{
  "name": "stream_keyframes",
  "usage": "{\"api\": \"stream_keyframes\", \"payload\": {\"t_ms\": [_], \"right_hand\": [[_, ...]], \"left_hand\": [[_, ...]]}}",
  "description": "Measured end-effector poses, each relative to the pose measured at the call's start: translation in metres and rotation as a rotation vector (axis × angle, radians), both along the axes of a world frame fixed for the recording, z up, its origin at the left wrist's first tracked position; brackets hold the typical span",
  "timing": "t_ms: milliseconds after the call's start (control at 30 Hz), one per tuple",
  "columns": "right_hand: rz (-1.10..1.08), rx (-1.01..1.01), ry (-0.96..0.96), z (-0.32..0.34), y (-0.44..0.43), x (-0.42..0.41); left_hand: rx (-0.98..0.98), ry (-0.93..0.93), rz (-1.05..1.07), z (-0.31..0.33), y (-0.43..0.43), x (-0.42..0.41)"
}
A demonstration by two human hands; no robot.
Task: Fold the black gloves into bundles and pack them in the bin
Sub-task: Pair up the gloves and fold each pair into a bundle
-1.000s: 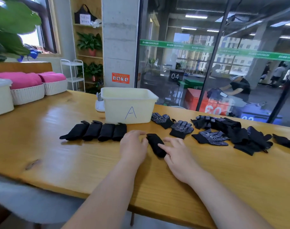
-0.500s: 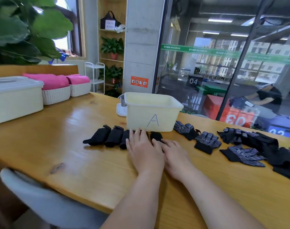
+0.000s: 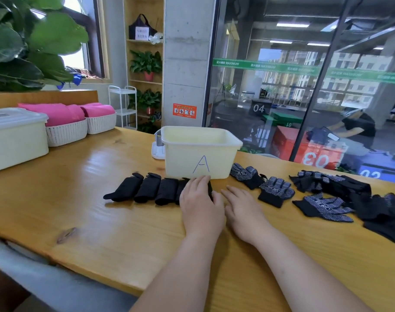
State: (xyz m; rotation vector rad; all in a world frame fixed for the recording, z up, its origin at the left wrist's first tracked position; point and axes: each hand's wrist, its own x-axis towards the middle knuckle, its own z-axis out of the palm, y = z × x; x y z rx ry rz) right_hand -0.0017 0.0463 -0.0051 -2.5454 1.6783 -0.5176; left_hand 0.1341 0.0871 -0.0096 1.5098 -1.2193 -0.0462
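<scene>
Moved since a second ago: the fifth bundle, slid to join the bundle row, now lies under the left grip, fingers flat upon it. The right grip lies beside it, spread on the tabletop and holding nothing. Bundles look soft, light and prone to unrolling, so pinch mid-fold; the bin beyond the fingertips is marked "A", and the print on the loose gloves is unreadable.

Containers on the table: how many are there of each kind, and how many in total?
Bin marked A: 1
White woven baskets: 2
Lidded box: 1
Total: 4
</scene>
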Motion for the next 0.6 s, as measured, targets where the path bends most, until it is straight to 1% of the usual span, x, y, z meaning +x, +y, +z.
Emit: {"api": "stream_keyframes", "payload": {"t_ms": [100,233,367,500,600], "right_hand": [[-0.066,0.004,-0.014,0.0,0.006,-0.032],[-0.136,0.01,-0.006,0.001,0.02,-0.075],[-0.199,0.019,-0.015,0.004,0.034,-0.113],[-0.256,0.03,0.008,0.011,0.049,-0.147],[-0.32,0.039,0.007,0.011,0.055,-0.173]], "left_hand": [[0.018,-0.059,-0.073,-0.002,0.0,-0.005],[0.078,-0.185,-0.147,0.0,0.004,-0.01],[0.13,-0.39,-0.228,0.0,0.011,-0.019],[0.149,-0.653,-0.289,-0.003,0.011,-0.027],[0.168,-0.723,-0.325,0.002,0.015,-0.044]]}}
